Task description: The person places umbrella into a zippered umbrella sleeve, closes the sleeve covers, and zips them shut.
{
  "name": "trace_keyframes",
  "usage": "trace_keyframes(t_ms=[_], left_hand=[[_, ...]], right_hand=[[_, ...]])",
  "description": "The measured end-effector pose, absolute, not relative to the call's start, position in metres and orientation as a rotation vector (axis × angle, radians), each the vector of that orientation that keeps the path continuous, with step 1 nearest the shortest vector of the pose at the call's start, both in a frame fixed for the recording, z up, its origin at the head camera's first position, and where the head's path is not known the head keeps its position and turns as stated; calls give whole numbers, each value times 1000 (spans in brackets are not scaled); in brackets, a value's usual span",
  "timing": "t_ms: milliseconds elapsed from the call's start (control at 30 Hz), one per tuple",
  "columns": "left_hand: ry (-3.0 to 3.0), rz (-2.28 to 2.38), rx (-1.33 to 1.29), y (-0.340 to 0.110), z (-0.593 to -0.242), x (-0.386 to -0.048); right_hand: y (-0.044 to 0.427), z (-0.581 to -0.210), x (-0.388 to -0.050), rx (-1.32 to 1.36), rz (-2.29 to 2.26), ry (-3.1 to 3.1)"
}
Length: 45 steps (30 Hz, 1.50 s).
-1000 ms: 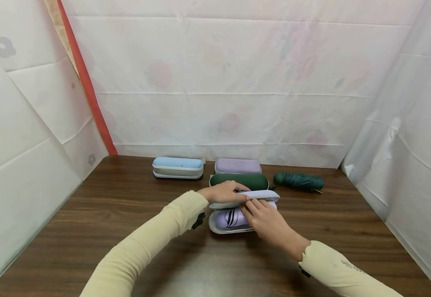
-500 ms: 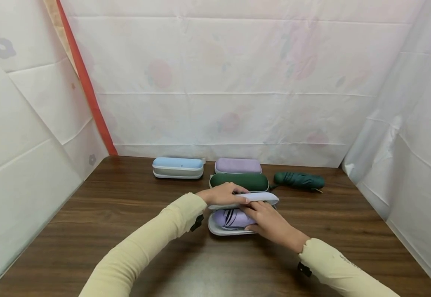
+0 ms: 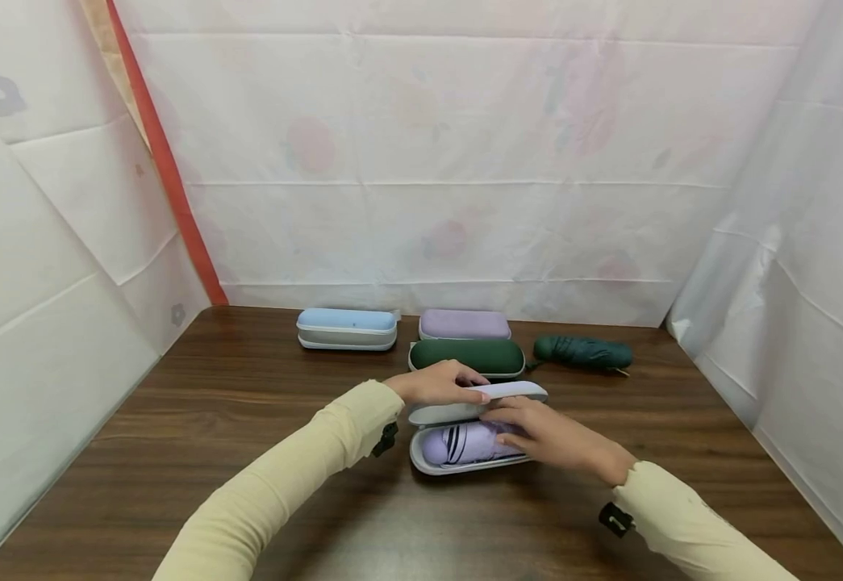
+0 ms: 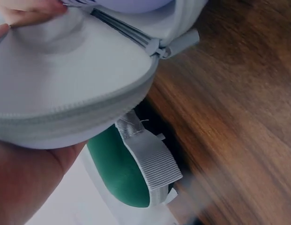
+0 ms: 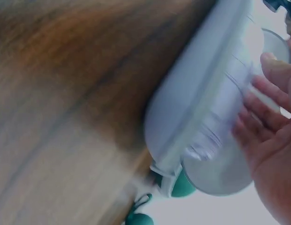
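Observation:
A pale lavender case lies unzipped near the middle of the table, its lid raised at the back. Inside the lower half rests a folded purple umbrella with black straps. The left hand grips the lid's upper edge, thumb in front and fingers behind; in the left wrist view the palm lies against the lid's outer side. At the case's right part, the right hand reaches over the umbrella with extended fingers; in the right wrist view the fingers are beside the umbrella.
Directly behind the lid lies a green case, with a purple case behind that. A light blue case is at the back left. To the right lies a dark green folded umbrella. Cloth walls surround the wooden table.
The open case has shifted slightly toward the near edge, its right end turned a little. The left hand has come slightly nearer with the lid, and the right hand has moved right and down.

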<state>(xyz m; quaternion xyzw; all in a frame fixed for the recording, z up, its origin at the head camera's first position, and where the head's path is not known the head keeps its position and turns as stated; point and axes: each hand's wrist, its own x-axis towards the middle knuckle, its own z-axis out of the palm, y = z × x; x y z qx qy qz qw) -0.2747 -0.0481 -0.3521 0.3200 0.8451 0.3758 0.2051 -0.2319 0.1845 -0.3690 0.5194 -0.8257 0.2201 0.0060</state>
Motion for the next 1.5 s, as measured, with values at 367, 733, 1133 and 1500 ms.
trace_keyframes(t_ms=[367, 733, 1133, 1500], left_hand=[[2468, 953, 926, -45, -355, -263], [2862, 510, 1139, -34, -369, -219], [2893, 292, 1264, -45, -369, -194], [3017, 434, 1148, -56, -375, -190]], right_hand=[[218, -353, -245, 1440, 844, -2359], [216, -370, -241, 1519, 747, -2643], [223, -378, -234, 1546, 678, -2485], [208, -360, -238, 1506, 574, -2672]])
